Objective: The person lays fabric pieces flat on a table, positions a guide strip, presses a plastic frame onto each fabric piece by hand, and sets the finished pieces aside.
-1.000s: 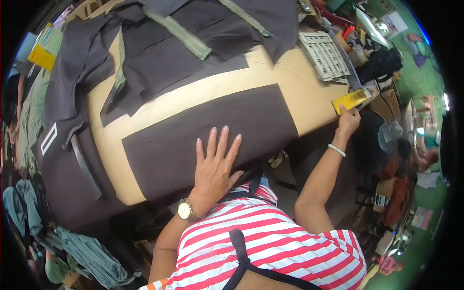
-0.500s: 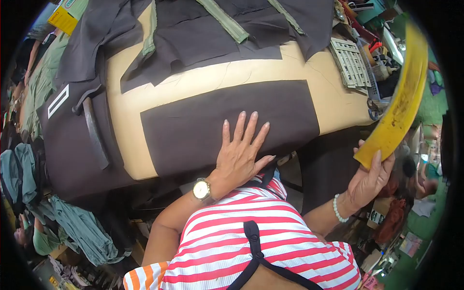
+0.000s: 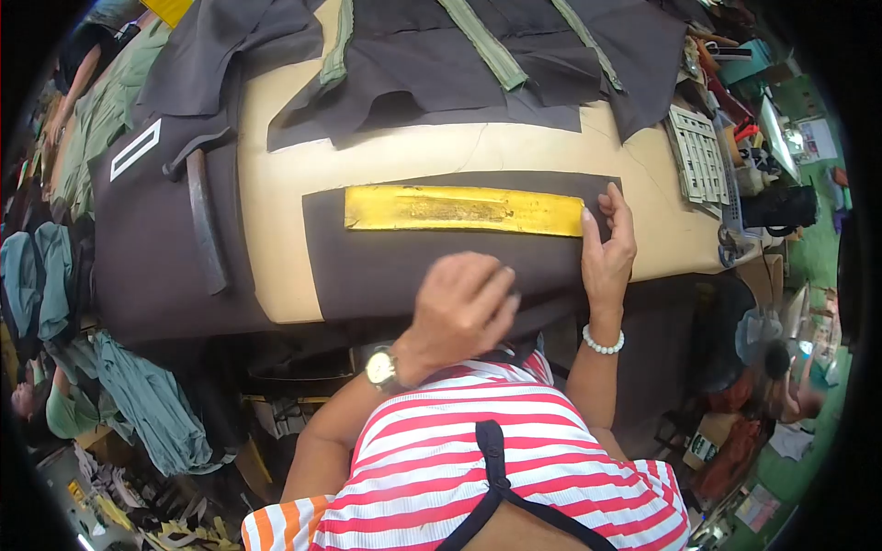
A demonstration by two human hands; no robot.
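From where I stand, the right hand (image 3: 608, 257) is at the right end of the yellow strip (image 3: 464, 209), thumb against that end and the fingers a little parted from it, reaching just past it over the cloth. Whether it pinches the strip or only steadies it, I can't tell. The left hand (image 3: 459, 308) is a blur, fingers loosely curled; I can't make out whether anything is in it.

The strip lies lengthwise across the dark cloth panel (image 3: 358, 275), near the panel's far edge, its left end untouched. To my eye that's the weak spot: with contact at one end only, a nudge could swing the strip askew. No palm visibly presses the panel, so a dragging strip might also pucker or shift the cloth.

The right forearm reaches almost straight forward from the body, bead bracelet (image 3: 603, 340) at the wrist, fingers pointing away. The left elbow is bent out, the forearm angling inward past the wristwatch (image 3: 379, 369), the hand in front of the chest, nearer the body than the strip.

Farther out, the tan tabletop (image 3: 280, 230) shows around the panel, a hammer (image 3: 208, 220) lies to the left, and larger dark fabric (image 3: 423, 64) heaps along the far side.
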